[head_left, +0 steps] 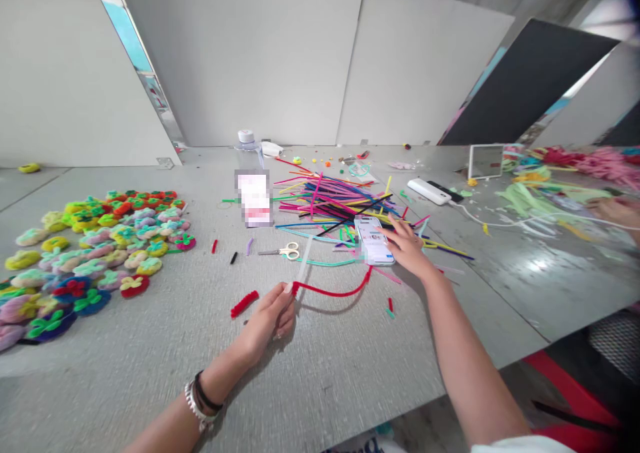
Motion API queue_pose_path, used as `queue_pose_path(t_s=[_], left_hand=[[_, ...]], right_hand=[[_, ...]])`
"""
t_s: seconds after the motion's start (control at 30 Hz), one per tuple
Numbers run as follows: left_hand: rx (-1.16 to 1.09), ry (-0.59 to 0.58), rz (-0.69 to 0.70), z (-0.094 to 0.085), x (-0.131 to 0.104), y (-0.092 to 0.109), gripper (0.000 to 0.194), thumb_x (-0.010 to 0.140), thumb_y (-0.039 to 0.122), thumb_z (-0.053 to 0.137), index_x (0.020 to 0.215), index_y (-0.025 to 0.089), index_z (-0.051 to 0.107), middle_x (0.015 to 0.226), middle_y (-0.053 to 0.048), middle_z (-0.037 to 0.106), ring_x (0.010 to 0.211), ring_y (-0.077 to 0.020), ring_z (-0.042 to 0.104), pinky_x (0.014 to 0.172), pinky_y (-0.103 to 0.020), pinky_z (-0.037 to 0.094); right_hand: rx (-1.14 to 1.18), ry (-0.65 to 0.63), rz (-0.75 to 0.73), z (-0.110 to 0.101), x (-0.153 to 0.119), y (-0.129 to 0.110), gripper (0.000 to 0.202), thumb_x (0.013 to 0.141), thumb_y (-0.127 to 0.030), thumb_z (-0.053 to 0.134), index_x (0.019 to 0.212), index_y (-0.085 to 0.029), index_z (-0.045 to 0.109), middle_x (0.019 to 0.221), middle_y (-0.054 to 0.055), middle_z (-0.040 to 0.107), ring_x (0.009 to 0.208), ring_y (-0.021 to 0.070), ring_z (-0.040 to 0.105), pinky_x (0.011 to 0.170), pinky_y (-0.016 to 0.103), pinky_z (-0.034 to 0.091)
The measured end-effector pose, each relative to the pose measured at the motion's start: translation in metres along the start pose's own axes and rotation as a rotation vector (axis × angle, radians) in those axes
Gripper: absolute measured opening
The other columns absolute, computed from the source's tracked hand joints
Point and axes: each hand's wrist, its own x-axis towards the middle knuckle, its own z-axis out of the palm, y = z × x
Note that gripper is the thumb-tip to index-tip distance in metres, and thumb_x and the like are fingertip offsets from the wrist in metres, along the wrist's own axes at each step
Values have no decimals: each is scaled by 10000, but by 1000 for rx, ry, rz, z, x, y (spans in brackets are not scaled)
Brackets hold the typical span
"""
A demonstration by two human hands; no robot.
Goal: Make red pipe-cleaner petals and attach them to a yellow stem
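Observation:
Pinched between the fingers of my left hand (273, 313) is the end of a red pipe cleaner (340, 294), which curves away to the right. A pale strip (305, 259) rises from near the same fingertips; whether I hold it too cannot be made out. My right hand (404, 245) lies with fingers spread on the lit screen of a phone (373, 239). Left of my left hand lies a short, thick red piece (245, 303). Small scissors (280, 251) rest beyond it. A heap of colourful pipe cleaners (335, 199) spreads behind the phone.
Many fuzzy flower-shaped pieces (105, 253) cover the table's left side. At the back stand a bottle (247, 143) and a partition (250, 59). A white power bank (429, 191) trails a cable (510, 224) rightward. Another person's hand (615, 209) is at far right, near green strips (535, 196).

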Motion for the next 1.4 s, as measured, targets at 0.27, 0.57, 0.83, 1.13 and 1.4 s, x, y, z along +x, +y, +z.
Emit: queue_pose_path(t_s=[0.27, 0.57, 0.83, 1.13, 1.4], left_hand=[[-1, 3, -4, 1, 0, 1, 479, 821, 595, 594, 724, 202, 337, 521, 108, 293, 396, -26, 231, 383, -170, 173], [-1, 1, -1, 1, 0, 0, 471, 824, 589, 594, 733, 202, 341, 521, 110, 294, 398, -25, 220, 384, -175, 167], [-11, 1, -1, 1, 0, 0, 468, 825, 580, 600, 732, 204, 337, 514, 112, 289, 398, -27, 216, 383, -179, 161], [-19, 3, -3, 1, -1, 0, 478, 811, 587, 611, 727, 202, 340, 519, 111, 291, 403, -26, 222, 387, -175, 173], [-15, -2, 4, 1, 0, 0, 481, 811, 592, 607, 724, 203, 337, 515, 111, 302, 389, -24, 237, 381, -176, 170]], right_hand=[[87, -106, -178, -5, -5, -7, 391, 871, -178, 473, 1128, -346, 715, 1572, -29, 259, 1461, 321, 164, 1130, 599, 189], [90, -98, -101, -11, -4, 1, 374, 914, -264, 461, 1214, -374, 656, 1577, -52, 232, 1460, 322, 170, 1139, 594, 191], [120, -89, -62, -18, -10, 17, 385, 928, -348, 456, 1277, -338, 619, 1592, -50, 197, 1468, 320, 128, 1157, 549, 204], [35, -130, -47, -8, -9, 26, 451, 907, -403, 504, 1350, -332, 553, 1584, 15, 239, 1450, 338, 194, 1135, 545, 259], [-75, -10, 37, 3, 2, 0, 438, 963, -338, 328, 1339, -342, 553, 1568, 2, 278, 1446, 321, 219, 1064, 658, 277]])
